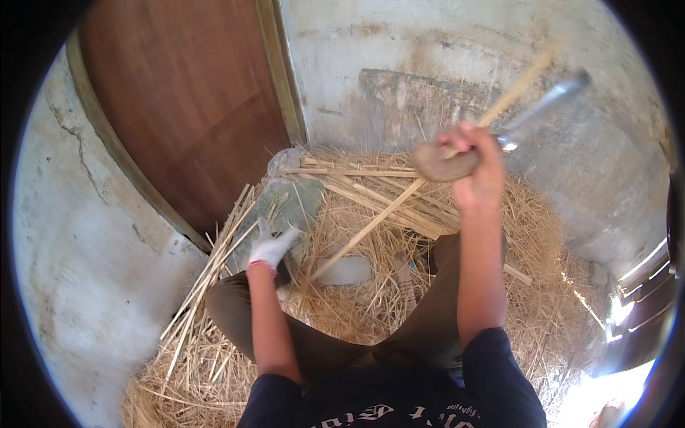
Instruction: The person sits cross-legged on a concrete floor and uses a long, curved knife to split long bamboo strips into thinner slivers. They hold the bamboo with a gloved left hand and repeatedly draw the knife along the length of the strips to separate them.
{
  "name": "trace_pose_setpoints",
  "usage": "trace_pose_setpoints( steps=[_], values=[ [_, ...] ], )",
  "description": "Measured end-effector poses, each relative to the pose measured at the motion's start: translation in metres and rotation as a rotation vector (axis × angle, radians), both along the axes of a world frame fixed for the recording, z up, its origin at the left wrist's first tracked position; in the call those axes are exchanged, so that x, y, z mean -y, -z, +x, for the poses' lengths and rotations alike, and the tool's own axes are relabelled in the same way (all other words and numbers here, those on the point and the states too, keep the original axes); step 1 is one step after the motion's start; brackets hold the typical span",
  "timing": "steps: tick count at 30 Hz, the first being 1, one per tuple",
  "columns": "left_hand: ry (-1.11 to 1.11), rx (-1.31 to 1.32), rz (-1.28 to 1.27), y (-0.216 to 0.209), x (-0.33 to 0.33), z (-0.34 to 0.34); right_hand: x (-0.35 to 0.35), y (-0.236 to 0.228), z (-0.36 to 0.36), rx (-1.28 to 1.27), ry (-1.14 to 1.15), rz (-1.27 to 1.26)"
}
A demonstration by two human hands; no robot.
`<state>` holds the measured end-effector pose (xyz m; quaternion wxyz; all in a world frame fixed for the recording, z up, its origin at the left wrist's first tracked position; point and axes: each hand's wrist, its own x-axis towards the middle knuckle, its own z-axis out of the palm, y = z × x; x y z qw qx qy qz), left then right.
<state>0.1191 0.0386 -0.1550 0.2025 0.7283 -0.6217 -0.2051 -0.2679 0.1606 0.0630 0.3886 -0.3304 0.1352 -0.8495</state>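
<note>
Dark sleeves fill the bottom edge, w/ both bare forearms going up from them and olive-brown trousers between. Right hand is raised high, fingers wrapped tight round a worn wooden handle; a grey metal blade juts up-right from it, blurred. One long pale cane strip crosses that hand diagonally, top end blurred near the blade, lower end down by a pale whitish block on the straw. Left hand, in a white glove, sits low and left, fingers pointing out loosely, resting on or just above the straw; can't tell if it grips anything. Straw bed w/ split cane strips spreads all round the legs. Grey slab leans behind the glove. Brown wooden door upper left, stained concrete wall behind.
</note>
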Motion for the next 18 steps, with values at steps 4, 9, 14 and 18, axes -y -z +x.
trace_pose_setpoints(
  steps=[4,9,14,18],
  values=[
    [0.015,-0.432,0.497,-0.087,-0.065,-0.046,-0.032,0.001,-0.066,0.055,0.1,-0.117],
    [0.261,-0.689,0.536,-0.048,-0.054,-0.026,-0.045,0.008,-0.099,0.236,0.085,-0.236],
    [0.528,-0.324,0.085,-0.024,-0.036,-0.032,-0.049,0.017,-0.115,0.356,0.024,-0.261],
    [0.19,-0.57,0.66,-0.047,-0.042,-0.062,-0.057,0.02,-0.137,0.306,0.01,-0.27]
  ],
)
